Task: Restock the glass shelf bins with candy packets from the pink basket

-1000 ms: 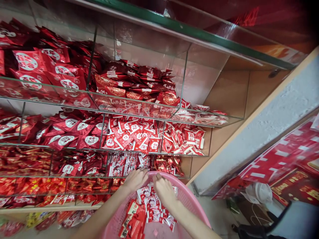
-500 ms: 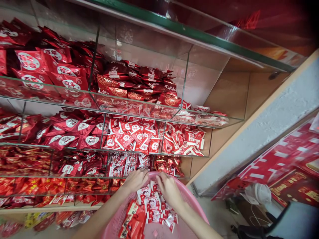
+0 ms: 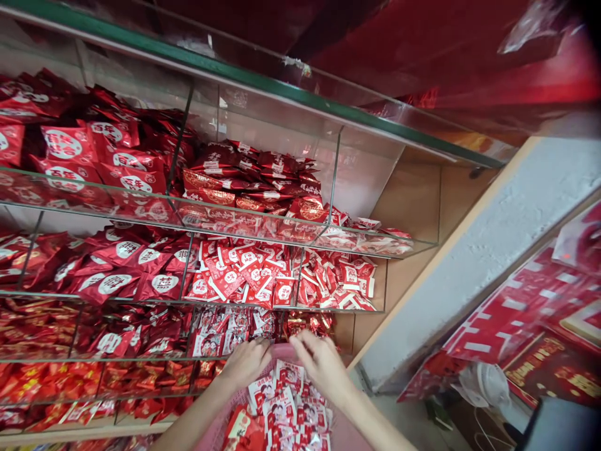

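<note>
- Pink plastic basket (image 3: 212,428) stands just below the front edge of the glass display shelves (image 3: 263,81), and its lower part runs out of the view.
- Inside this basket lie many small white-and-red sachets (image 3: 288,407), piled loosely, with a larger red packet (image 3: 241,432) at the lower left side.
- Left hand (image 3: 246,363) is above the basket rim, palm down, and its fingers curve toward the shelf edge. I cannot tell if it grasps something.
- Right hand (image 3: 319,366) is above the sachets, near the left hand but not touching it. Its fingers are extended and relaxed, and it seems to hold nothing.
- Just above the hands, a shelf compartment holds white packets with printed pictures (image 3: 211,335), and beside them are gold-and-red wrapped sweets (image 3: 310,324).
- Higher compartments hold red foil bags with round white labels (image 3: 115,284) and red-and-white sachets (image 3: 239,275).
- On the right side, red printed banners (image 3: 511,313) lean beside a pale concrete wall (image 3: 469,294).
</note>
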### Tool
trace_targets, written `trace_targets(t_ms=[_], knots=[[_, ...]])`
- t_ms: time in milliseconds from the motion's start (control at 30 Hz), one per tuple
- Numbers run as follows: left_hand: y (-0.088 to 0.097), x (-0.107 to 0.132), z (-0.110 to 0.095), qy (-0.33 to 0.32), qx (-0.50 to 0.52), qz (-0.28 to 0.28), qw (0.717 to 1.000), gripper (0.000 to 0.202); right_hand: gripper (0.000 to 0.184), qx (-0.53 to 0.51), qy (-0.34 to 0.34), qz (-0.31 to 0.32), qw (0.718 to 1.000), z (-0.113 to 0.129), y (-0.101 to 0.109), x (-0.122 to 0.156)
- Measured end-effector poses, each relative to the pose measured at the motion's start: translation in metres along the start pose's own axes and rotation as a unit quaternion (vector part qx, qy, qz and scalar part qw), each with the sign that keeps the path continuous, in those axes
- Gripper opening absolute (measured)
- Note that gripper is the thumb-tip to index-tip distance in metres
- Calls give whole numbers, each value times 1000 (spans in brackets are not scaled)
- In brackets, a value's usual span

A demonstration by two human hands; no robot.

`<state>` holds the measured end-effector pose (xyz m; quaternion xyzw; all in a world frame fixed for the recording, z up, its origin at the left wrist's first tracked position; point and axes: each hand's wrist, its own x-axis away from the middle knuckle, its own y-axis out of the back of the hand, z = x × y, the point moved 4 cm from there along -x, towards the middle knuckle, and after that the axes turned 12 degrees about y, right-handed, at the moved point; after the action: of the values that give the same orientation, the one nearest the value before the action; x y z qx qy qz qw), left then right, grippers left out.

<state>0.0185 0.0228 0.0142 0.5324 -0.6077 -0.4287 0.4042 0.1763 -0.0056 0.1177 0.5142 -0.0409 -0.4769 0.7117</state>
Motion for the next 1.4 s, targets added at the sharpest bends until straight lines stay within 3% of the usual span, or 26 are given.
trace_targets(t_ms=[133, 267, 333, 400, 500, 600, 800, 967, 1200, 1400], knots=[[1, 0, 0, 15, 4, 8, 1000, 46, 24, -7, 98, -159, 982, 47, 92, -34], [2, 0, -1, 11, 14, 8, 1000, 45, 12, 69, 138, -331, 931, 69, 169, -66], [2, 0, -1, 11, 13, 4, 1000, 45, 14, 80, 135, -351, 923, 65, 193, -88], [2, 1, -1, 10, 14, -1, 1000, 45, 18, 78, 112, -305, 942, 53, 206, -113], [2, 2, 0, 8, 26, -7, 1000, 46, 19, 74, 47, -180, 980, 31, 212, -147], [2, 3, 0, 15, 36, -3, 999, 46, 24, 43, -7, -72, 996, 15, 207, -167], [1, 2, 1, 20, 42, -4, 999, 45, 36, -48, -8, -26, 998, 2, 199, -181], [2, 3, 1, 23, 41, 1, 999, 47, 40, -166, 0, -46, 985, 6, 201, -175], [1, 2, 1, 14, 36, -4, 999, 50, 23, -287, -76, -82, 951, 16, 205, -159], [1, 3, 2, 14, 39, -3, 999, 48, 32, -349, -1, -182, 919, 16, 217, -149]])
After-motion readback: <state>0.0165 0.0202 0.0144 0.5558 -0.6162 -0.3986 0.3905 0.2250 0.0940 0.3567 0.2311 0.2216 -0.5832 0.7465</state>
